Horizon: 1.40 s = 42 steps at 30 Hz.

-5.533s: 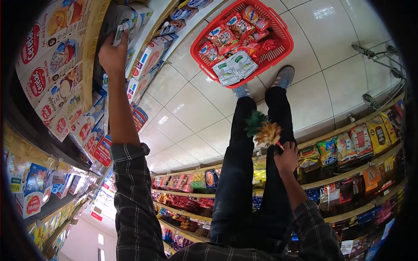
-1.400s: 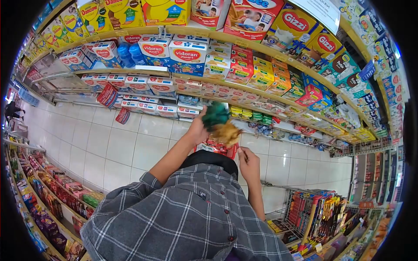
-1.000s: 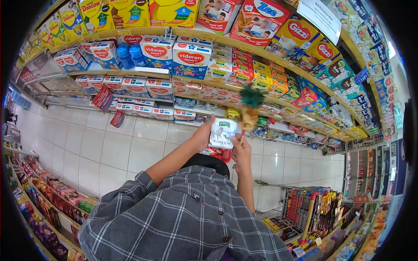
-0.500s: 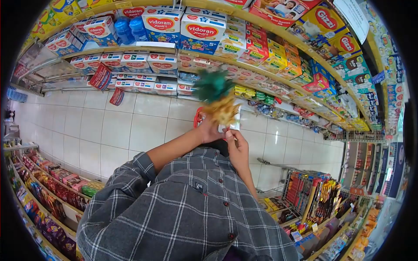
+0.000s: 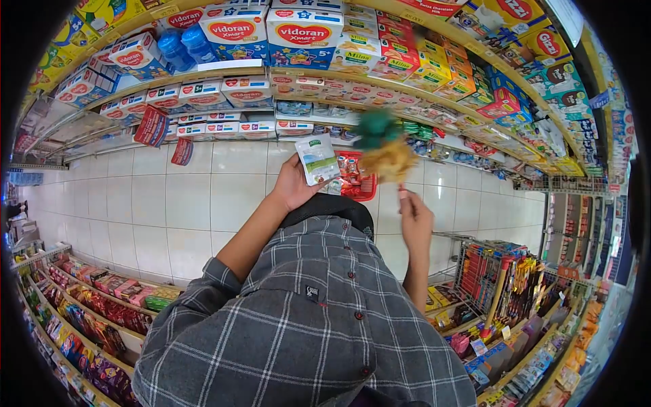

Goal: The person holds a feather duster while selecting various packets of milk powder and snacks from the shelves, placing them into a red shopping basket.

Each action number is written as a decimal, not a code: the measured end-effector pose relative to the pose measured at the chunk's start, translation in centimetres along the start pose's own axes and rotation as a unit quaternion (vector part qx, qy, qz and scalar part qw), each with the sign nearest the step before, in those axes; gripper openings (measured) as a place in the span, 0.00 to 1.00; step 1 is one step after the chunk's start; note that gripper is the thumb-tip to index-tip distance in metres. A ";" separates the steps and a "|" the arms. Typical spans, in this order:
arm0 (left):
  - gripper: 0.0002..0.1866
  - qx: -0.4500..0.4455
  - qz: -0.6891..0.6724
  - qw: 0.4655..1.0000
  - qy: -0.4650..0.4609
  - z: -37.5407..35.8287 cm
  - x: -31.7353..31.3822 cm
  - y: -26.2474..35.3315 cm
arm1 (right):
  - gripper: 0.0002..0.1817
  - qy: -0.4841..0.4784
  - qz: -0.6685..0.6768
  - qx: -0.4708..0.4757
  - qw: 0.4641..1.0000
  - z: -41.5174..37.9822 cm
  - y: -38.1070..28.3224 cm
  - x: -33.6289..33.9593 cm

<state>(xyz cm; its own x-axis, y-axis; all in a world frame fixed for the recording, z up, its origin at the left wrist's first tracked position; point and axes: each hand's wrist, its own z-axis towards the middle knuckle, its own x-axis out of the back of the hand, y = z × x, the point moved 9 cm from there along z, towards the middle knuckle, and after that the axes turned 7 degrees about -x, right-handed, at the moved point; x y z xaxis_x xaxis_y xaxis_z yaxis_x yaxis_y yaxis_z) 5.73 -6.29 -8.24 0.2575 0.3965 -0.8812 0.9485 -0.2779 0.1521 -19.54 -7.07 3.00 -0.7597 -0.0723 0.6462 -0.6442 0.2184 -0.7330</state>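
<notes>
My left hand (image 5: 293,183) holds a white pouch (image 5: 317,160) with a green picture on its front, upright and facing me. My right hand (image 5: 415,216) pinches the thin red stick of a duster-like thing (image 5: 388,156), blurred by motion, with a green top and a yellow lower part. It hangs above the floor, to the right of the pouch. Behind and below, between the two hands, a red basket (image 5: 369,190) shows, with several red and white packets (image 5: 349,173) inside.
Shelves (image 5: 325,74) with boxes run across the front, two price tags (image 5: 151,126) hanging at the left. Snack racks stand behind at both sides, with a wire rack (image 5: 475,271) near my right arm. Tiled floor (image 5: 237,159) lies between.
My hands have moved apart, left hand leftward and right hand rightward. The green and yellow thing has shifted right with my right hand. The white pouch and basket now show more fully.
</notes>
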 end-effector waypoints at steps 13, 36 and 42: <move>0.23 -0.023 -0.031 0.999 -0.016 0.2 1.8 1.9 | 0.15 -0.009 -0.014 -0.076 0.997 7.2 12.5 -4.4; 0.20 -0.355 0.864 0.348 0.085 36.5 21.3 11.5 | 0.43 -0.183 -0.220 -0.454 0.844 -10.3 42.0 -31.8; 0.18 -0.382 0.802 0.458 -0.033 44.2 21.8 11.4 | 0.31 -0.171 -0.219 -0.465 0.840 -11.3 46.9 -35.2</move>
<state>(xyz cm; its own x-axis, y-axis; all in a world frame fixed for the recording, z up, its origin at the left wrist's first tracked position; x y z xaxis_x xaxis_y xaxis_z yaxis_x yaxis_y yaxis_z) 13.93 -39.53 -45.50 0.7542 0.1843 0.6303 -0.6565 0.2312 0.7180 -21.99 16.69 -51.73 -0.5504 -0.5858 0.5949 -0.6428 0.7520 0.1459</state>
